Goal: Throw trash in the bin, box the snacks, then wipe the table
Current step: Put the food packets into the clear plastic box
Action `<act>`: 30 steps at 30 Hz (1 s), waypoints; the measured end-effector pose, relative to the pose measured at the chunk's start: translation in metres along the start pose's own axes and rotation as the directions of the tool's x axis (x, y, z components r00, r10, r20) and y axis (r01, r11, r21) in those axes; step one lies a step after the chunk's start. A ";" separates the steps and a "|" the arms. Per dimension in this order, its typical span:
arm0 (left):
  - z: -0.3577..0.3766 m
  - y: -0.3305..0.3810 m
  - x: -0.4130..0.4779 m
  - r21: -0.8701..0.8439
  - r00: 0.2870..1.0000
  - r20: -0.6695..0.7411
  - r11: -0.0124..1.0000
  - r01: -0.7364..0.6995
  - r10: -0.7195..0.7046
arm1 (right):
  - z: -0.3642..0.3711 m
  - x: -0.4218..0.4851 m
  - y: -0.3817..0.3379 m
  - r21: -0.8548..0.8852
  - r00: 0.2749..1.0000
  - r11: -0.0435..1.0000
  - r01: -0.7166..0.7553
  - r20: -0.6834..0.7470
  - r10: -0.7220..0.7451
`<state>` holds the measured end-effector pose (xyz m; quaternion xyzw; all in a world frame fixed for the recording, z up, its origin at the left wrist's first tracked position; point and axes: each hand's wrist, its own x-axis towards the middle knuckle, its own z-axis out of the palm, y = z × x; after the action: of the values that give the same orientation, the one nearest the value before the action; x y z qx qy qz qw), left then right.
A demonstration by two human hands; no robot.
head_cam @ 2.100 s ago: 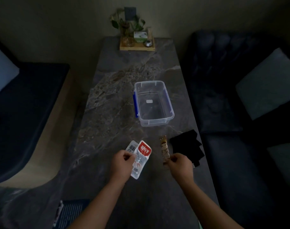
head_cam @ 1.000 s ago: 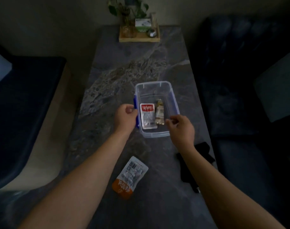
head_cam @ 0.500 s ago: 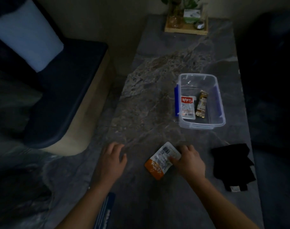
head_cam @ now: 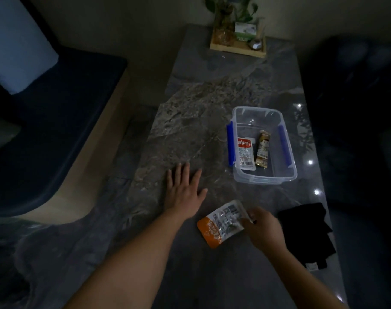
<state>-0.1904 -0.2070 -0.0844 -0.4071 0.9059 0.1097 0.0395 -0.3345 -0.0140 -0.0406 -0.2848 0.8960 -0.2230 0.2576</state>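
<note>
A clear plastic box (head_cam: 288, 175) with blue side clips stands on the marble table (head_cam: 190, 130). Inside it lie a red-and-white snack packet (head_cam: 245, 153) and a brown snack bar (head_cam: 263, 148), side by side. An orange-and-white snack packet (head_cam: 221, 223) sits near the table's front, its right end pinched by my right hand (head_cam: 262, 228). My left hand (head_cam: 183, 188) rests flat on the table with fingers spread, left of the packet and holding nothing. A black cloth (head_cam: 306, 233) lies to the right of my right hand.
A wooden tray (head_cam: 236, 50) with a plant, a small green box and jars stands at the table's far end. A dark sofa with a pale cushion (head_cam: 18, 52) runs along the left. Another dark sofa lies right of the table.
Both hands dropped the red packet and the brown bar into the box, then drew back. My right hand has closed on the orange packet and my left hand has spread flat on the table.
</note>
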 end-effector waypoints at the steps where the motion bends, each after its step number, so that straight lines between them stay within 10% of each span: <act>1: 0.003 0.001 -0.001 0.025 1.000 -0.024 1.000 0.003 -0.002 | -0.006 -0.001 0.002 0.094 1.000 0.995 -0.026 0.013 0.025; 12: 0.005 0.002 -0.002 0.025 0.994 -0.107 0.999 0.022 -0.019 | -0.084 0.007 -0.048 0.744 0.984 0.668 -0.027 -0.098 0.149; 22: 0.009 -0.002 0.000 -0.021 0.989 -0.143 1.000 0.020 -0.022 | -0.112 0.096 -0.073 0.808 0.926 0.586 -0.064 -0.171 0.337; 30: 0.009 -0.002 -0.001 -0.029 0.989 -0.143 0.999 0.021 -0.025 | -0.097 0.113 -0.061 0.643 0.980 0.758 -0.104 -0.065 0.190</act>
<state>-0.1885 -0.2055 -0.0930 -0.4249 0.9001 0.0920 -0.0298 -0.4466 -0.1050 0.0293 -0.0949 0.8013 -0.5097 0.2985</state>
